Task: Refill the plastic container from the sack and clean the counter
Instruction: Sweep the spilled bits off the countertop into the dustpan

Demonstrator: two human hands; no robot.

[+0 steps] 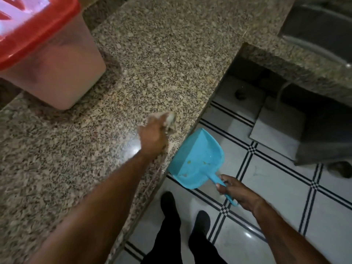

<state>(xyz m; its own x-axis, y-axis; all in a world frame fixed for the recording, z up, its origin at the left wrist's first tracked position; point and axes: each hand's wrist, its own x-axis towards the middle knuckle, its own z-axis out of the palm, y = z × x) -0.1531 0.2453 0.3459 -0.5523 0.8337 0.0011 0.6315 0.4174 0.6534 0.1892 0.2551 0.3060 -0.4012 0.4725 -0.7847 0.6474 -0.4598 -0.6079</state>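
Left hand (152, 138) clenched on the cloth (170, 120), right hand (235, 191) grasping the dustpan (200, 159): seat the pan lip against the counter (152, 54) edge, then sweep in 1 stroke.

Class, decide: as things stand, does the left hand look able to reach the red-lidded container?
Probably yes: only bare counter lies between the left hand and the container, though that hand grips a cloth.
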